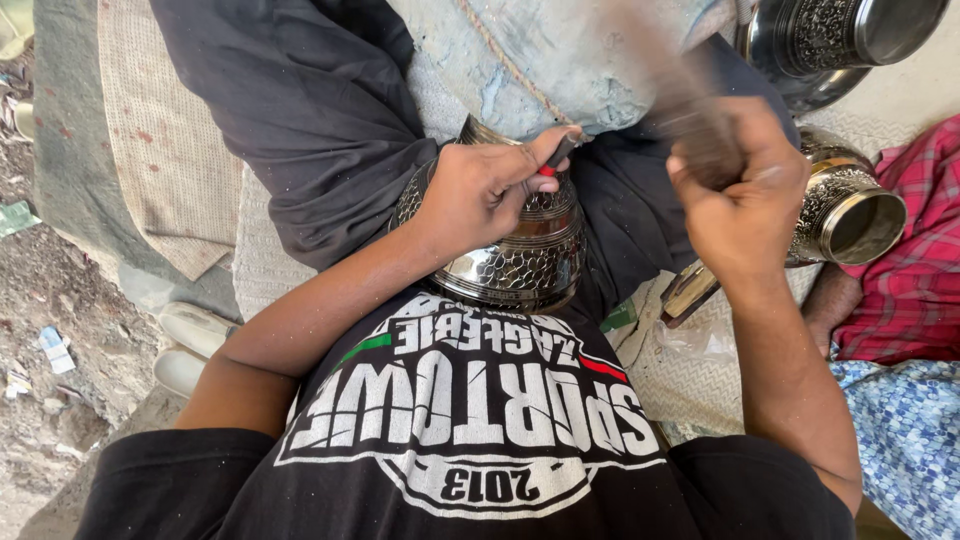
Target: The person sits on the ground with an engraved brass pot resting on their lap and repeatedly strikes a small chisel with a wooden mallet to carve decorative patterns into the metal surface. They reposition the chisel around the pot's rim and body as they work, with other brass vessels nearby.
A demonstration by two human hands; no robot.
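Head view is showing you seated w/ an embossed metal pot (525,255) lying in your lap, its shiny patterned body tipped so the mouth is pointing away from you, toward the grey cloth (590,60) draped over your knees; long axis is running roughly away from your chest. Your left hand (480,190) is resting on top of the pot, fingers curled over its shoulder and pinching a thin dark punch tool (557,155) w/ a red band; the tool is slanting up and to the right, lower tip seeming to sit on the pot's upper band, tho the contact pt is hidden behind your fingers. Your right hand (740,190) is hanging well to the right of the pot and apart from it, closed around a hammer handle (680,95) that's motion-blurred, so you can't tell the head's exact position. So the pot and punch are lying left of and slightly below the right hand; the left hand is the nearer one, already touching. A second embossed pot (850,210) is lying just beyond the right hand, mouth facing right, next to another person's red plaid sleeve (910,260). A third vessel (850,35) is sitting at top right.
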